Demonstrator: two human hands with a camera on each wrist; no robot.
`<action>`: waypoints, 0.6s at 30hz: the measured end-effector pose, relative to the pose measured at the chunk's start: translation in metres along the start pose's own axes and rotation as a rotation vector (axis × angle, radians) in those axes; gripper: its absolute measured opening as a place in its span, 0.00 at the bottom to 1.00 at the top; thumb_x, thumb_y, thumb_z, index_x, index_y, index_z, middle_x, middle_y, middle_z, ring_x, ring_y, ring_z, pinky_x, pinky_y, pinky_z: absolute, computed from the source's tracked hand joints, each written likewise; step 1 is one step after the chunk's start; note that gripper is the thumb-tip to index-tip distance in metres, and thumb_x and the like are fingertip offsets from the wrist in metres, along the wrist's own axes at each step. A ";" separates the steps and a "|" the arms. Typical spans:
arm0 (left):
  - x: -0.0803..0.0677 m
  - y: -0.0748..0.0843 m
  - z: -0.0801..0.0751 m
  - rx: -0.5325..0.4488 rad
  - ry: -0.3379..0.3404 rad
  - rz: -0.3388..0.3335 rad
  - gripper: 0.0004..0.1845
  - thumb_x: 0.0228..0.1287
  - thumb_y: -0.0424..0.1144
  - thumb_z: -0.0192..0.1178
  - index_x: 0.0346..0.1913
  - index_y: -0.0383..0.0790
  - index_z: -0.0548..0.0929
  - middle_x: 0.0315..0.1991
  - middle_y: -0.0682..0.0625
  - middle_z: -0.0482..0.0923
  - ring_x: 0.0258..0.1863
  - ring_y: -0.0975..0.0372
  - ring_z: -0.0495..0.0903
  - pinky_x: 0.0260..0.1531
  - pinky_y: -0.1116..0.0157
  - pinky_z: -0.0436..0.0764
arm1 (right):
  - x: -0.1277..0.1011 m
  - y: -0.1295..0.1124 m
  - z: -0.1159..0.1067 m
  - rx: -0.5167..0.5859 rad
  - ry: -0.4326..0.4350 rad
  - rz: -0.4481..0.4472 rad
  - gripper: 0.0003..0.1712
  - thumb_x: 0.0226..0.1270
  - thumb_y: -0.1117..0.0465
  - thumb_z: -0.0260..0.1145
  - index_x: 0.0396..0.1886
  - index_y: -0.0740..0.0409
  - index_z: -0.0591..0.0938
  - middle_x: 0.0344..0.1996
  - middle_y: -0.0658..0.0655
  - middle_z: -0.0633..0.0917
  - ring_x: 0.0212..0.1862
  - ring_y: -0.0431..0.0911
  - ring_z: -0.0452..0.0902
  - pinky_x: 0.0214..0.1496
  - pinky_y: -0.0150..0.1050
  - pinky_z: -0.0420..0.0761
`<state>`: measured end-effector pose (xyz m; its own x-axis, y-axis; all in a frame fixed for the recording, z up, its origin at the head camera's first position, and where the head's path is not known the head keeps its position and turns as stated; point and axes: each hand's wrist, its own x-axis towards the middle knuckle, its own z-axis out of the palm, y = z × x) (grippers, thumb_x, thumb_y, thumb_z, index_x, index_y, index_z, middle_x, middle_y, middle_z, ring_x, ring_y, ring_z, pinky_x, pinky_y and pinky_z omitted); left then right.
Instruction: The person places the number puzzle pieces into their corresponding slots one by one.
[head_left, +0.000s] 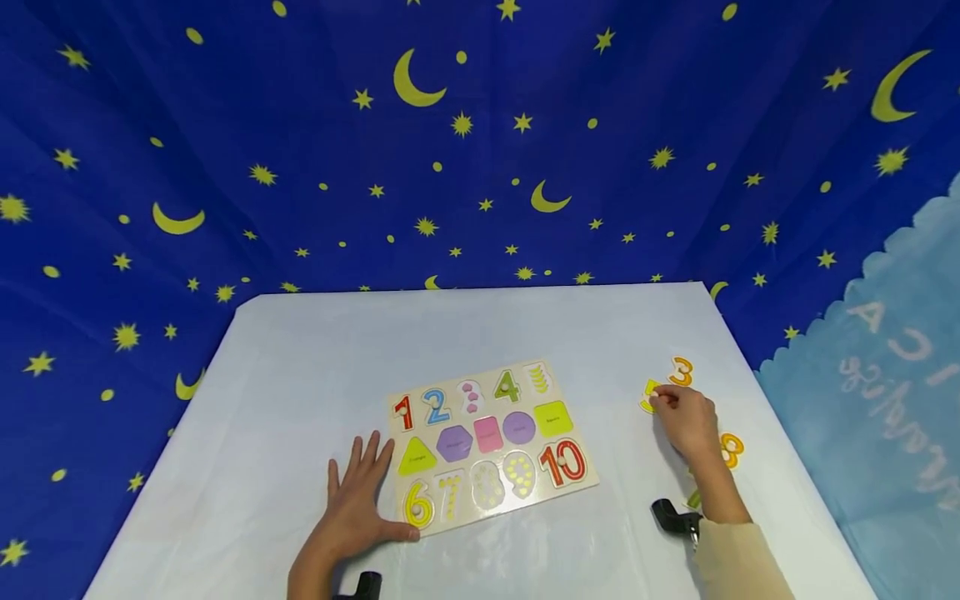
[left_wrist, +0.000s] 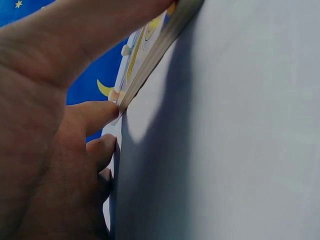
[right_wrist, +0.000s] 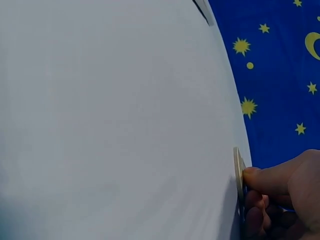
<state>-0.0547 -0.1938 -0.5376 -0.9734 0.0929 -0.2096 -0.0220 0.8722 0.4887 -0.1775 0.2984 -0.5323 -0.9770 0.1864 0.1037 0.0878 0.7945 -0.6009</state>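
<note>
L hand (head_left: 358,500) flat, fingers spread, steadying puzzle board (head_left: 491,443) at left edge; R hand (head_left: 686,421) pinching yellow 5 piece (head_left: 649,397) nr table's (head_left: 300,375) right edge.

yellow number piece (head_left: 649,397) half hidden under right hand (head_left: 686,421), piece (head_left: 693,498) behind wrist unreadable

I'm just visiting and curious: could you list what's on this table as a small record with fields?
Surface: white table
Board: wooden number-and-shape puzzle board
Left hand: flat on the table, fingers straight, thumb against the board's edge
Right hand: fingers pinch the yellow number 5 piece
Loose pieces: orange number 3 piece, orange number 8 piece
Backdrop: blue star-and-moon cloth
</note>
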 end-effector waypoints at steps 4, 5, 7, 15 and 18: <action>0.000 0.003 -0.001 -0.006 0.000 0.000 0.77 0.16 0.74 0.73 0.76 0.44 0.52 0.77 0.44 0.39 0.74 0.46 0.29 0.62 0.40 0.21 | -0.001 -0.003 0.000 0.005 0.000 -0.043 0.12 0.64 0.64 0.65 0.42 0.70 0.84 0.28 0.59 0.82 0.30 0.50 0.73 0.32 0.42 0.72; 0.000 0.003 -0.001 -0.007 0.001 0.000 0.77 0.16 0.74 0.73 0.76 0.44 0.52 0.77 0.44 0.39 0.74 0.46 0.30 0.62 0.41 0.21 | -0.001 -0.003 0.001 0.008 0.004 -0.055 0.12 0.64 0.65 0.66 0.42 0.70 0.84 0.28 0.59 0.82 0.30 0.50 0.73 0.31 0.43 0.71; 0.001 0.003 -0.001 -0.006 -0.006 -0.003 0.77 0.16 0.74 0.72 0.76 0.44 0.52 0.77 0.44 0.39 0.74 0.46 0.29 0.62 0.41 0.20 | 0.000 -0.005 0.002 0.012 0.018 -0.078 0.10 0.63 0.66 0.66 0.40 0.70 0.84 0.27 0.59 0.82 0.29 0.50 0.73 0.31 0.43 0.71; 0.002 0.003 -0.001 0.002 -0.001 0.005 0.76 0.17 0.74 0.72 0.76 0.45 0.51 0.77 0.44 0.39 0.74 0.46 0.29 0.63 0.41 0.21 | 0.002 -0.013 0.005 0.049 0.021 -0.105 0.10 0.64 0.64 0.66 0.41 0.67 0.85 0.27 0.57 0.83 0.29 0.47 0.74 0.32 0.41 0.73; 0.001 0.003 -0.002 0.003 0.003 0.011 0.76 0.17 0.74 0.72 0.76 0.44 0.51 0.77 0.44 0.38 0.74 0.47 0.30 0.63 0.41 0.21 | 0.003 -0.017 0.006 0.062 0.003 -0.118 0.11 0.64 0.64 0.66 0.42 0.67 0.85 0.27 0.57 0.83 0.29 0.47 0.74 0.31 0.41 0.73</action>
<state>-0.0562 -0.1921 -0.5343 -0.9743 0.1006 -0.2016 -0.0110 0.8724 0.4887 -0.1828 0.2823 -0.5266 -0.9793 0.0950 0.1789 -0.0405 0.7735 -0.6325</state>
